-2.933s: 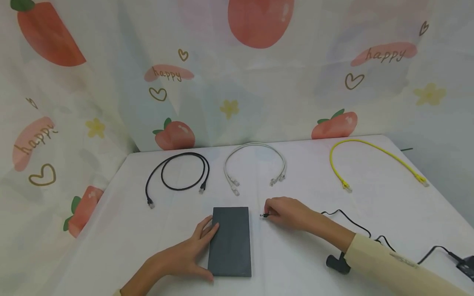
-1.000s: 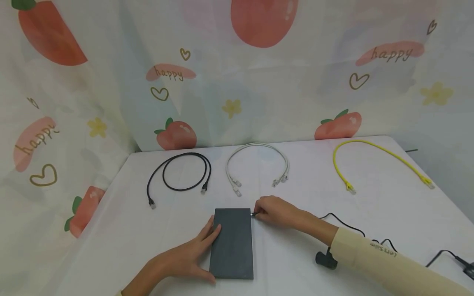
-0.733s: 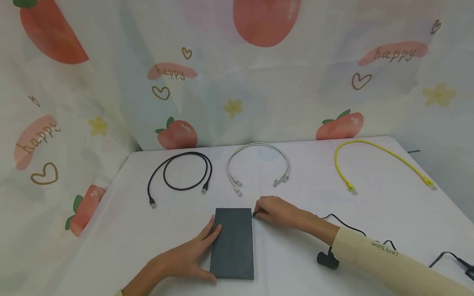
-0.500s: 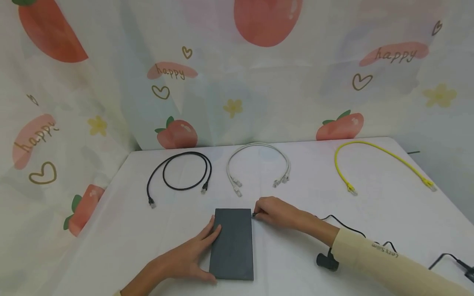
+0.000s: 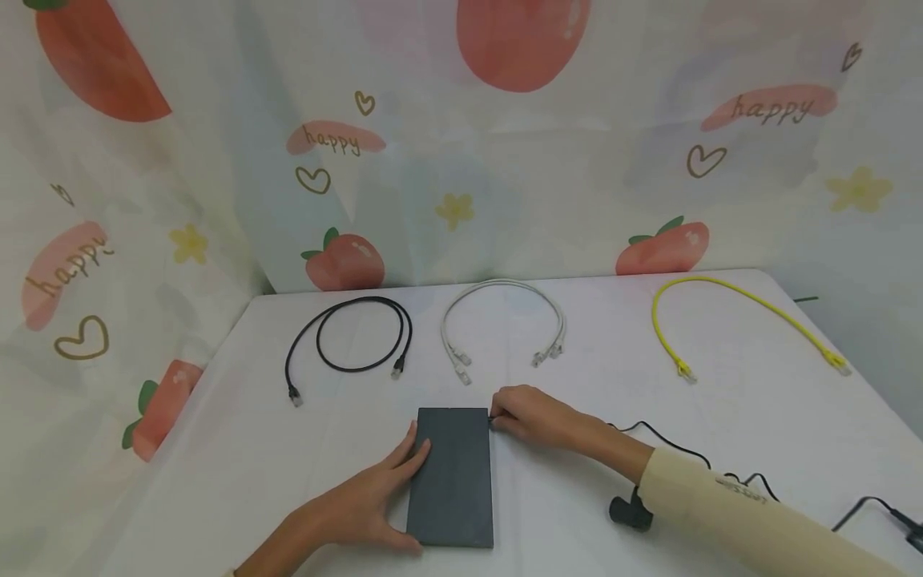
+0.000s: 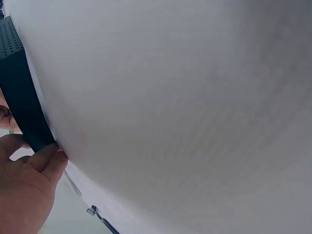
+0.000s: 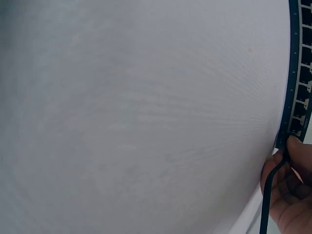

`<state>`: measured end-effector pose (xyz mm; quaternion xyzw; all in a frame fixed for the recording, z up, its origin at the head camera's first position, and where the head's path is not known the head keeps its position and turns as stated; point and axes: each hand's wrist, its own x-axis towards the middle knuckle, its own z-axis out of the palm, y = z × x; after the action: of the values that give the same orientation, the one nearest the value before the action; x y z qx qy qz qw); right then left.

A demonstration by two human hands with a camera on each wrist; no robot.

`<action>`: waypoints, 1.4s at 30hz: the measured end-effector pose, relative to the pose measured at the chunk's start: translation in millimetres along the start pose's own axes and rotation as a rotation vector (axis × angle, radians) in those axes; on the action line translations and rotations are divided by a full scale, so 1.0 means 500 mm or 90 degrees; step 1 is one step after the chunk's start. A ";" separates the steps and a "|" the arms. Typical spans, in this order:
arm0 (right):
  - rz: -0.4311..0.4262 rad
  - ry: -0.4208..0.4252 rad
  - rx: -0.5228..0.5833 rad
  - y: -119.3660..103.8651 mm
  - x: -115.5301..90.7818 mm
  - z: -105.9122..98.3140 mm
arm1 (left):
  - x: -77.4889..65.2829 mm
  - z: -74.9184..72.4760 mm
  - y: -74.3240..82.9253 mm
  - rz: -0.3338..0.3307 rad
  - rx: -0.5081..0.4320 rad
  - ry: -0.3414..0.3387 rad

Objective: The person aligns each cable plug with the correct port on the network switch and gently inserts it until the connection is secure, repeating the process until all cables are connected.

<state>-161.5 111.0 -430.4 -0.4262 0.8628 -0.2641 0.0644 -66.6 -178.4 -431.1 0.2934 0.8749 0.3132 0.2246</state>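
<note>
A dark grey network switch lies flat on the white table. In the right wrist view its side shows a row of ports. My left hand steadies its left edge, fingers spread, one fingertip on top and the thumb at the near corner. Fingertips press its side in the left wrist view. At the far end of the port side, my right hand pinches a black power plug against the switch; the fingers hide most of the plug. Its black power cord trails from the hand.
Along the back lie a black network cable, a pair of grey network cables and a yellow network cable. The cord runs right toward a black adapter. A black wrist camera hangs under the right sleeve.
From some distance to the right, my right hand has moved left, bringing the power plug up against the switch's side. The left hand has stayed on the switch.
</note>
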 end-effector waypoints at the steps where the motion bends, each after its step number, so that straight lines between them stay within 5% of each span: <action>1: -0.001 0.000 0.001 0.000 0.000 0.000 | 0.000 0.000 0.001 -0.001 -0.002 0.000; 21: 0.000 -0.021 0.020 -0.002 -0.008 -0.003 | -0.001 -0.006 0.014 -0.021 0.031 -0.073; 42: 0.122 -0.069 0.012 0.031 -0.034 -0.065 | -0.002 -0.015 0.021 -0.022 0.032 -0.072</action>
<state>-172.8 144.9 -412.6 -0.3548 0.8923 -0.2413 0.1403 -66.5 -175.5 -418.3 0.3011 0.8733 0.2705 0.2713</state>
